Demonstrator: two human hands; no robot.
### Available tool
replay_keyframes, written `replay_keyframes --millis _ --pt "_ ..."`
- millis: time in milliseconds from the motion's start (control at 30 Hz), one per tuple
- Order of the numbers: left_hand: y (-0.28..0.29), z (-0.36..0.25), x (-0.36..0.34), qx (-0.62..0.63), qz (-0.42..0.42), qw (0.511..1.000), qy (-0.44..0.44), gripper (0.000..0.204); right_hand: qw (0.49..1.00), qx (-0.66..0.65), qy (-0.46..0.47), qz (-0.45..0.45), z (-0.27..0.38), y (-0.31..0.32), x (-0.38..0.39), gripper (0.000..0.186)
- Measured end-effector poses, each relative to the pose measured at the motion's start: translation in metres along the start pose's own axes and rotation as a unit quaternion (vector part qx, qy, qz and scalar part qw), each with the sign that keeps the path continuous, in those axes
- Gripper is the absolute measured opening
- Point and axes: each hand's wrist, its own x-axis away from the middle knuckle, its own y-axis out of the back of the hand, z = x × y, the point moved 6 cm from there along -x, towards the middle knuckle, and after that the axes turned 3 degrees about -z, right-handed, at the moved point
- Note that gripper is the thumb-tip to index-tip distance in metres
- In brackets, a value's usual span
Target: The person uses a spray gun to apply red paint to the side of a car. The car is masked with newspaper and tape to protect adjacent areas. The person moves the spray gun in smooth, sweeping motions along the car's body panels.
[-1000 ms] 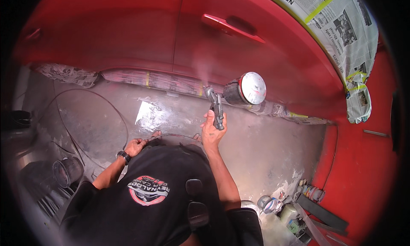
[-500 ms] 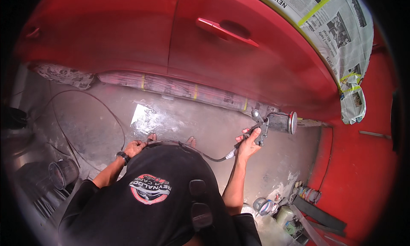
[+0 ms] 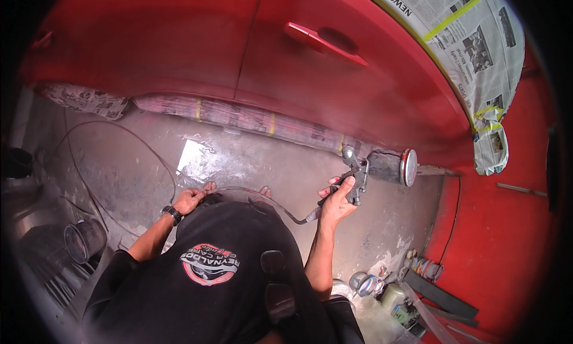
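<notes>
In my right hand (image 3: 338, 202) is a spray gun (image 3: 350, 175), its handle wrapped by my fingers. The gun's cylindrical cup (image 3: 389, 166) points to the right, tilted on its side. A dark air hose (image 3: 282, 211) runs from the handle's base across my front to the left. My left hand (image 3: 190, 200), with a black watch at the wrist, is closed round the hose near my waist. Ahead stands the red car door (image 3: 298, 87), with its handle (image 3: 325, 43) near the top. Newspaper held by yellow tape (image 3: 239, 118) covers the car's lower edge.
More newspaper (image 3: 471, 51) masks the car's right part. The hose loops over the grey floor (image 3: 137, 159) at left, near a dark bucket (image 3: 85, 240). Several cans and containers (image 3: 391, 299) crowd the lower right, beside a red wall (image 3: 477, 242). My bare feet show on the floor.
My right hand and the spray gun have moved slightly left. My left hand still holds the hose and has shifted a little upward.
</notes>
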Motion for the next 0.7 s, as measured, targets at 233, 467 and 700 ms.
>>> replay_keyframes --millis 233,467,700 --pt "0.019 0.008 0.013 -0.034 -0.014 0.998 0.045 0.049 0.985 -0.074 0.009 0.158 0.008 -0.052 0.023 0.047" --pt "0.009 -0.01 0.014 -0.025 0.0 1.0 0.014 0.049 0.997 -0.067 -0.021 -0.021 0.003 0.021 -0.021 0.047" --pt "0.005 -0.015 0.0 -0.004 0.009 1.0 -0.009 0.045 0.979 -0.057 -0.015 -0.194 0.017 0.073 -0.031 0.044"
